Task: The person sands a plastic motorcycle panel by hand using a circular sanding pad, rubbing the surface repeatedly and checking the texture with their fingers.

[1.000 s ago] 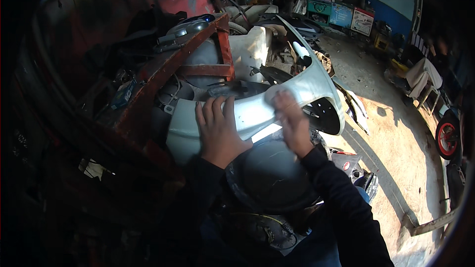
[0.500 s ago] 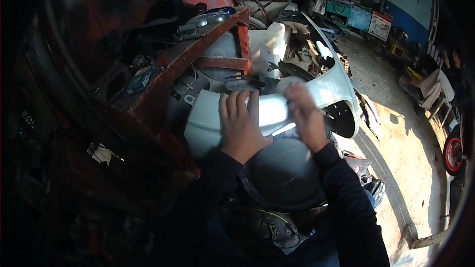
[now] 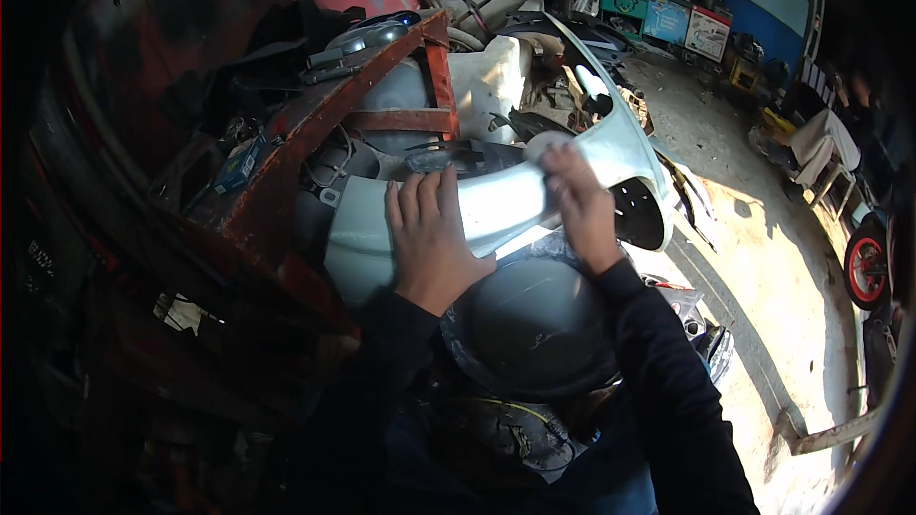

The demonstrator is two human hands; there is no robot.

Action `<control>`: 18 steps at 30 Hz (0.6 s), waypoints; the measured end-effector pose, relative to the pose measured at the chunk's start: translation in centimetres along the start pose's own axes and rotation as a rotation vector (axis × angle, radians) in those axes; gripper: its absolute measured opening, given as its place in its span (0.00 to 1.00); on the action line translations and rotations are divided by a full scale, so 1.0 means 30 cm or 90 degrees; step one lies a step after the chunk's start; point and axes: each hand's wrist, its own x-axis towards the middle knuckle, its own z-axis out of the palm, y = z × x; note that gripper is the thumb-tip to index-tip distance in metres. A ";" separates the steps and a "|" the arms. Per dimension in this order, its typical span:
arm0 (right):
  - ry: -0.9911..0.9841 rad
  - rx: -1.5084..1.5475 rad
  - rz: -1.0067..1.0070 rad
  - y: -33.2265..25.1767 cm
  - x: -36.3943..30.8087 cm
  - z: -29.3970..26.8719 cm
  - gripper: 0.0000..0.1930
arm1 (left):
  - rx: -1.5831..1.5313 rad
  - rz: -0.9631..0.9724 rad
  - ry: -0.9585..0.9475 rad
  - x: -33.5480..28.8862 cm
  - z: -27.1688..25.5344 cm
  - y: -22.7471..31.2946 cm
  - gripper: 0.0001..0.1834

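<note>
A long, pale mint vehicle body panel [image 3: 506, 205] lies across in front of me, its far right end widening around a cut-out. My left hand [image 3: 429, 243] rests flat on its left part, fingers stretched over the top and thumb out to the side. Farther right, my right hand [image 3: 584, 215] is closed on a pale round pad [image 3: 549, 143] at the panel's upper edge. Blur hides the pad's details and exact contact. Below the panel and between my forearms sits a dark round basin [image 3: 530, 324], partly shaded.
A rusty red metal frame [image 3: 334, 95] stands at the left, with a small blue box [image 3: 239, 164] on it. Several loose body parts lie behind the panel. At the right are sunlit concrete floor [image 3: 773, 296], a red-rimmed wheel [image 3: 865, 265] and a cloth-covered chair [image 3: 825, 148].
My right hand and the pad have moved slightly right along the panel. The left hand keeps its place on it. The whole view has shifted a little.
</note>
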 end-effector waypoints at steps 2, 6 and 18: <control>0.007 -0.031 0.040 0.003 0.015 0.007 0.19 | 0.016 0.001 0.018 0.000 -0.007 0.008 0.57; -0.130 0.005 -0.084 -0.043 -0.029 0.028 0.19 | 0.009 0.007 0.009 -0.005 0.025 -0.013 0.54; -0.123 -0.009 -0.092 -0.069 -0.038 0.071 0.22 | 0.035 0.011 0.035 0.000 0.031 0.003 0.54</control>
